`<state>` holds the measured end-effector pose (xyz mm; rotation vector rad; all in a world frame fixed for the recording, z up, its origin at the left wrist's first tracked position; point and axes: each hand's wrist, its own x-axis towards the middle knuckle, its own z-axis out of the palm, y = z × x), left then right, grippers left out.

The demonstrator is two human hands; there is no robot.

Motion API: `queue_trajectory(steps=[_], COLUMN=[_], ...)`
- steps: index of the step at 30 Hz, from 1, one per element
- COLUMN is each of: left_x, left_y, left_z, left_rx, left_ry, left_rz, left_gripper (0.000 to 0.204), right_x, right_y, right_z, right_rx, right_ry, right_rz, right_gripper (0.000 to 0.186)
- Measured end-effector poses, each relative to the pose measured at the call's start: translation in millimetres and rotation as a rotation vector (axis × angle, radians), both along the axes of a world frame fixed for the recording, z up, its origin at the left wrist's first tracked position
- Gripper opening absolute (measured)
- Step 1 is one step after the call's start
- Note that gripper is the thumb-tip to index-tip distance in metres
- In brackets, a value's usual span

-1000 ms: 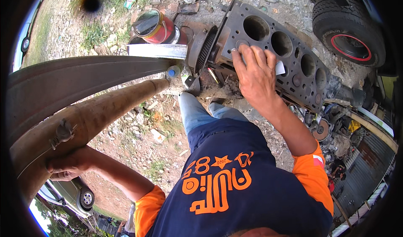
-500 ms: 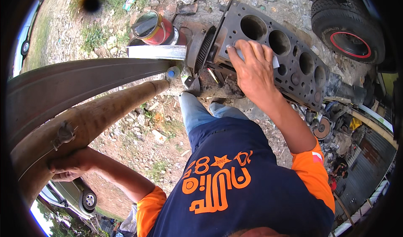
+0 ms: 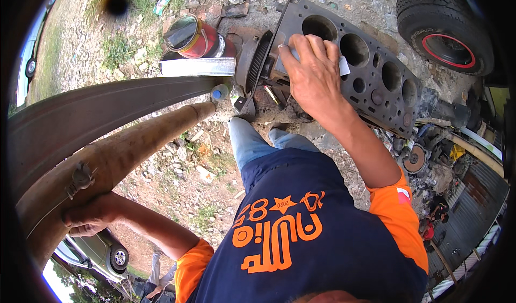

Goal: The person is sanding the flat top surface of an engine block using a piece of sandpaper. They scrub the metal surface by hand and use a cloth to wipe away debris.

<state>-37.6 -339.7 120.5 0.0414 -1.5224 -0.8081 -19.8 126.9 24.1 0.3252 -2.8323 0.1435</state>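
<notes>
My right hand (image 3: 313, 74) is on the top face of a dark engine block (image 3: 376, 56) with round bores and bolt holes, near its left end. Its fingers are bent over a pale flat piece (image 3: 343, 65), mostly hidden beneath them. My left hand (image 3: 91, 215) grips a thick brown pole (image 3: 145, 134), with its fingers curled round the underside below a metal clamp (image 3: 79, 180). A long dark metal beam (image 3: 107, 100) runs just beyond the pole. A toothed round part (image 3: 253, 61) stands at the block's left end.
Beside the block are a red can (image 3: 199, 41), a silver channel (image 3: 199, 67) and a blue-capped bottle (image 3: 220, 92). A red-rimmed tire (image 3: 449, 51) is at upper right, scattered metal parts (image 3: 414, 158) at right. A car (image 3: 102, 252) and people (image 3: 161, 281) (image 3: 432, 217) are in the background.
My right hand has moved up and left across the block's top toward its far edge, with the pale piece. My left hand stays on the pole. The background person at lower left shows more.
</notes>
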Motion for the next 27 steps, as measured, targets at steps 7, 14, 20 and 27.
queue_trajectory(steps=[7, 14, 20, 27], left_x=[-0.1, -4.1, -1.6, -2.2], left_y=[0.6, 13.2, 7.2, 14.5], left_z=[0.2, 2.4, 1.4, 4.0], left_rx=[-0.008, 0.005, -0.011, -0.013], left_ry=[0.022, 0.028, 0.023, 0.009], left_rz=[-0.033, -0.019, 0.009, 0.023], left_gripper=[0.053, 0.055, 0.054, 0.055], right_x=[-0.8, 1.0, 5.5, -12.8], right_y=[0.0, -2.3, -7.4, -2.6], right_z=[-4.0, -6.6, -6.8, -7.5], right_rx=[-0.016, -0.016, -0.034, -0.035], right_ry=[0.043, 0.079, 0.064, 0.063], right_rz=[-0.036, -0.044, -0.066, -0.079], right_gripper=[0.028, 0.028, 0.028, 0.028])
